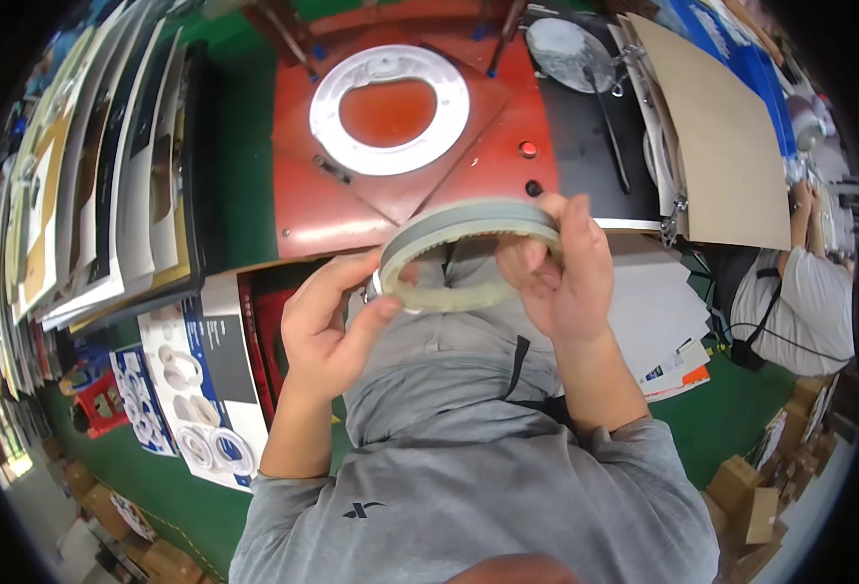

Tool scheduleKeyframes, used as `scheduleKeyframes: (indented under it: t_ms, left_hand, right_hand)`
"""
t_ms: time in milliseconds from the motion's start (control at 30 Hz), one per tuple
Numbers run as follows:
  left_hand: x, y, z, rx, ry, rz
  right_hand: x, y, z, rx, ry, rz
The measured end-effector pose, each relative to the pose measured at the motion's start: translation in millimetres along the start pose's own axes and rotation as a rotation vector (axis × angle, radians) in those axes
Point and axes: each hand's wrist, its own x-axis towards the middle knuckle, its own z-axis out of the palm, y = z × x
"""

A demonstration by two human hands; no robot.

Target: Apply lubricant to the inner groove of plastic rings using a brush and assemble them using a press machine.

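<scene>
At the left, a row of upright boards and sheets [99, 175] stands packed together, with a printed panel [201, 370] below and a red stool [104, 404] beside it on the green floor [741, 414]. At the right, a dark stick [612, 136] leans across a round dish [564, 47], near a tan cardboard sheet [726, 136]. Beyond sits a person in a light shirt [811, 311], above cardboard boxes [733, 484].

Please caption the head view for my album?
Left hand and right hand hold a pale, grey-banded circular ring near a glossy red worktop.
</scene>
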Motion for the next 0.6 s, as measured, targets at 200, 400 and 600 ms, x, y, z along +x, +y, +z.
scheduleKeyframes:
  t_ms: [200, 400, 600]
  left_hand:
    - [6.7, -4.9, 12.2, -0.288, 0.04, -0.26]
    - [1.3, -10.7, 27.2, -0.34, 0.058, -0.303]
    - [4.9, -7.6, 8.5, -0.246, 0.099, -0.228]
  right_hand:
    - [-4.6, -11.0, 7.3, -0.613, -0.004, -0.336]
    - [-4.3, -25.1, -3.9, -1.092, -0.074, -0.518]
    - [3.6, -26.4, -14.6, -0.367, -0.088, -0.301]
